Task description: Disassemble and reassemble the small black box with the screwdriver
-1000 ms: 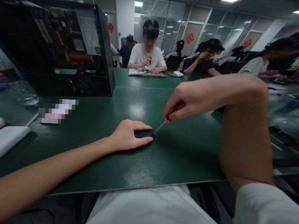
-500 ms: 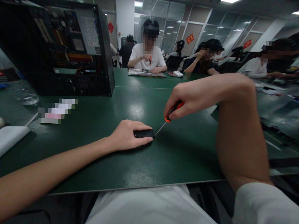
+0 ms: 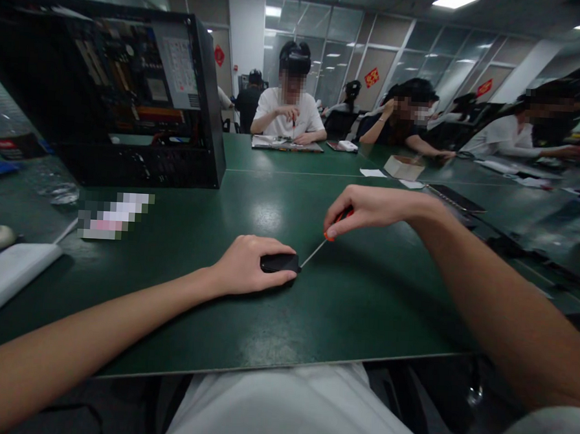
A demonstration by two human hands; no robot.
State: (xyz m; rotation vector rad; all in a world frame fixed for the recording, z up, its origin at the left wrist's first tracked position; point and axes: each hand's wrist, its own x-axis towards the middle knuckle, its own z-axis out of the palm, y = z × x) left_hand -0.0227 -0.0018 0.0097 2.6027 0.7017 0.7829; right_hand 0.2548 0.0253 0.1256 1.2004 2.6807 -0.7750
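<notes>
1. While the green table stays as it was, the right forearm has dropped from its raised arch.
2. The left hand still closes over the small black device, pinning it to the table.
3. The right hand pinches the orange-handled screwdriver, tip still at the device's edge; the work seems to continue.

The green desk lay bare along its near edge and through the middle, giving open passage around the left hand and right hand. An open computer case blocked the far left corner. A white pad and a plastic bottle crowded the left edge. Toward the far right edge stood a small box and a dark tablet.
</notes>
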